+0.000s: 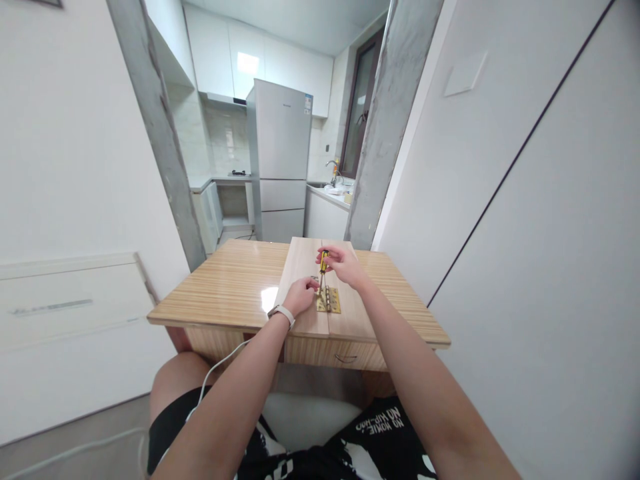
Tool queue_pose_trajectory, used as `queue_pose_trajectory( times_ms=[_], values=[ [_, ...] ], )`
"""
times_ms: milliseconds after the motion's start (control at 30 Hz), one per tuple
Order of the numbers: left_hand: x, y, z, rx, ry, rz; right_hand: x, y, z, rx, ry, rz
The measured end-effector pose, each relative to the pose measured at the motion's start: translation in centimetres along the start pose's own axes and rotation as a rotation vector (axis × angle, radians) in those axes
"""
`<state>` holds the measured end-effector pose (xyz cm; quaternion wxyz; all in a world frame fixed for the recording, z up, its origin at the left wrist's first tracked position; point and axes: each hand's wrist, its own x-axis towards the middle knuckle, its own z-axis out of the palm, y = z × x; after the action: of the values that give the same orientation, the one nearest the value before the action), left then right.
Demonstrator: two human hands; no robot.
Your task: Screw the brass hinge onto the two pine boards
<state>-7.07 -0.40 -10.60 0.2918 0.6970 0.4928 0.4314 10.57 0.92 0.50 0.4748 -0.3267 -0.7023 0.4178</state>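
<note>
"Screwdriver (325, 261) first: how is it held?"

"Nearly upright, its handle pinched in the right hand (344, 265), tip below at the hinge (335, 301), probably to keep the shaft lined up."

"And the left hand (301, 297)?"

"Fingers bent beside the tip, perhaps for steadiness; whether they pinch anything, one cannot tell. Just right of them, the hinge straddles two boards (353, 321), likely so each takes a leaf."

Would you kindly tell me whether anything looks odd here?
Nothing stands out around the brass-coloured hinge, which straddles two boards; behind, the rough grey doorway edges look unfinished against the white wall.
</note>
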Motion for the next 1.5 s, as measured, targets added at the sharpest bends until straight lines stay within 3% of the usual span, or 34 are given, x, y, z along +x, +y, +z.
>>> queue_pose_trajectory(
  times_ms=[233, 467, 600, 767, 900, 1200, 1400, 1500],
  values=[
    [0.0, 0.3, 0.0, -0.002, 0.000, -0.029, -0.7, 0.1, 1.1, -0.083, 0.177, -0.010],
    [0.1, 0.0, 0.1, 0.027, -0.004, -0.012, -2.3, 0.0, 3.9, -0.421, 0.498, -0.133],
    [0.1, -0.1, 0.1, 0.022, -0.002, -0.008, -2.1, 0.0, 3.8, -0.391, 0.376, -0.160],
    [0.1, -0.1, 0.1, 0.008, 0.001, -0.011, -1.0, -0.2, 1.5, -0.109, 0.074, -0.048],
    [0.0, 0.0, 0.0, 0.012, 0.004, -0.013, -0.5, -0.2, 0.3, 0.030, -0.024, -0.002],
    [0.0, 0.1, 0.1, -0.009, 0.000, -0.027, -0.6, 0.7, 1.0, -0.027, 0.216, 0.001],
    [0.1, -0.2, 0.1, -0.001, 0.001, -0.016, -1.4, 1.3, 3.3, -0.310, 0.468, -0.100],
    [0.1, -0.3, 0.1, -0.002, 0.002, -0.016, -1.7, 1.2, 3.6, -0.376, 0.493, -0.141]
  ],
)
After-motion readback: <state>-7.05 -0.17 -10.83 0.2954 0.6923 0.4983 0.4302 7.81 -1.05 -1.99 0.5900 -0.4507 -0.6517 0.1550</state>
